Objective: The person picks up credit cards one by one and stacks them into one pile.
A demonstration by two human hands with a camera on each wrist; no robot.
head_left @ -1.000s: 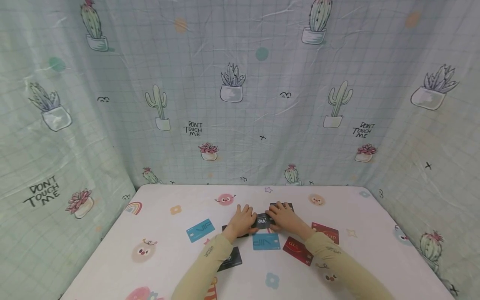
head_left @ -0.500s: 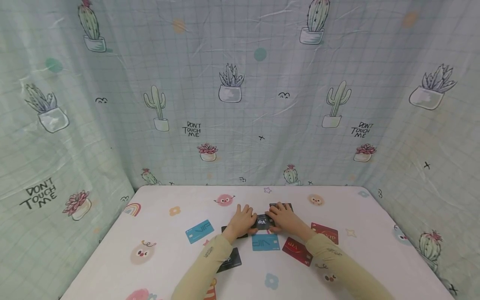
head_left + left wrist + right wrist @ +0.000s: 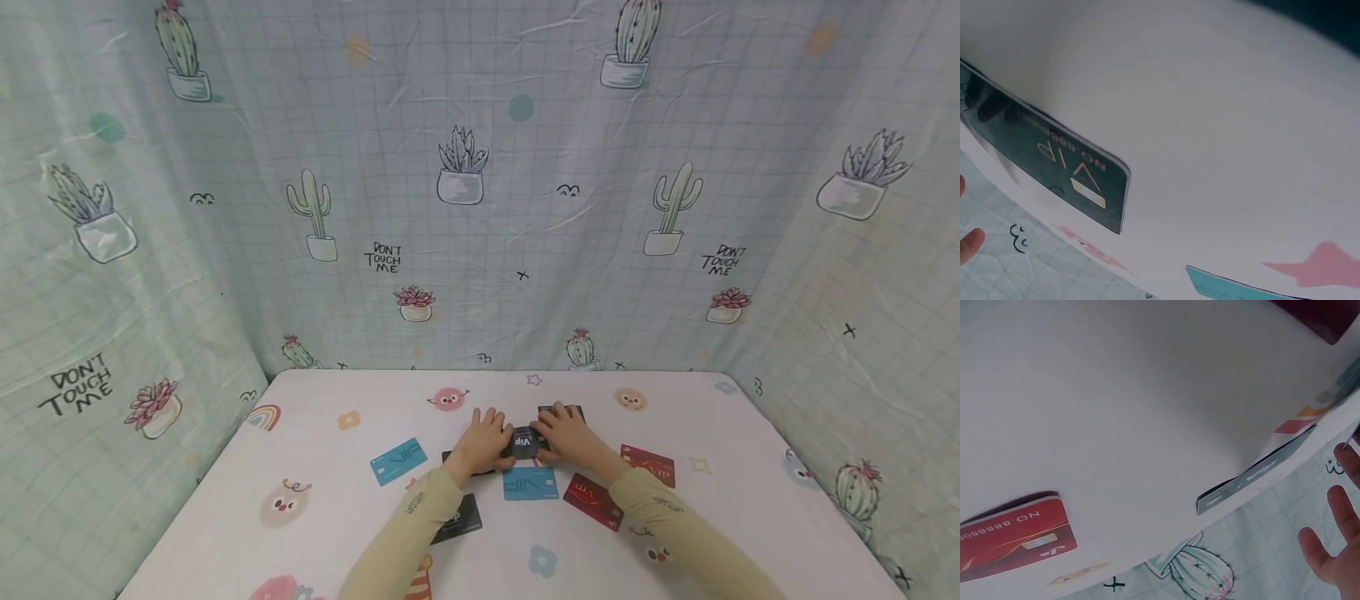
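In the head view both hands meet at a black VIP card (image 3: pixel 525 442) near the middle of the table. My left hand (image 3: pixel 482 443) pinches its left end, thumb on the near side and fingers on the far side. At the other end my right hand (image 3: pixel 567 438) grips it the same way. In the right wrist view a thin card edge (image 3: pixel 1352 434) shows by the fingertips of the right hand (image 3: pixel 1335 540). Only a few fingertips (image 3: pixel 969 245) of the left hand enter the left wrist view.
Around the hands lie blue cards (image 3: pixel 399 462) (image 3: pixel 531 484), red cards (image 3: pixel 592 502) (image 3: pixel 649 465) and more black cards (image 3: pixel 459 521) (image 3: pixel 561 410). Another black card (image 3: pixel 447 457) is partly covered by the left wrist. A patterned curtain (image 3: pixel 480 317) hangs behind the table (image 3: pixel 337 483).
Both hands keep their hold on the black card in nearly the same place. The whole head view has shifted very slightly; the other cards lie as before.
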